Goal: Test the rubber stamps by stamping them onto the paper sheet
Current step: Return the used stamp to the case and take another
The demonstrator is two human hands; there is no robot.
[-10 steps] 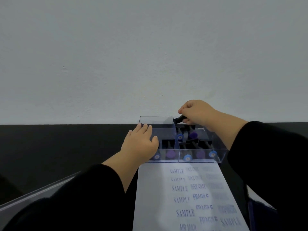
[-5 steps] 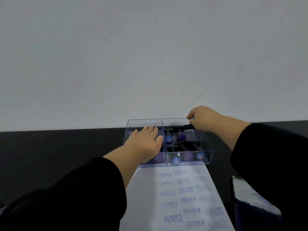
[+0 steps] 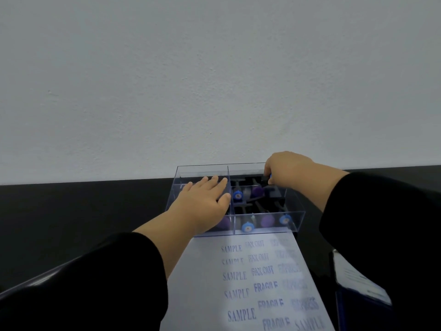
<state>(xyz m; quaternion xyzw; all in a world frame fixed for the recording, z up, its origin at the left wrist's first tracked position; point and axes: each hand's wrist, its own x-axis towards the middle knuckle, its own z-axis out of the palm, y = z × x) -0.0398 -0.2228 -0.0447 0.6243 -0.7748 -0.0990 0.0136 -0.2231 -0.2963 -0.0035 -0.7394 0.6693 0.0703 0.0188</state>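
Clear acrylic box on black tabletop, touching far edge of paper sheet. Rubber stamps inside: black handles, blue or purple caps. Left hand flat, fingers straight, over left compartment. Right hand pinching blue-capped stamp at far right. Sheet carries blue SAMPLE, FAX OUT, FRAGILE prints.

One head-worn view only, set behind and above the clear divided box, facing forward and slightly down toward the white wall beyond it. The box sits within arm's reach in the lower centre, the stamped paper sheet directly on its near side. No second view overlaps.
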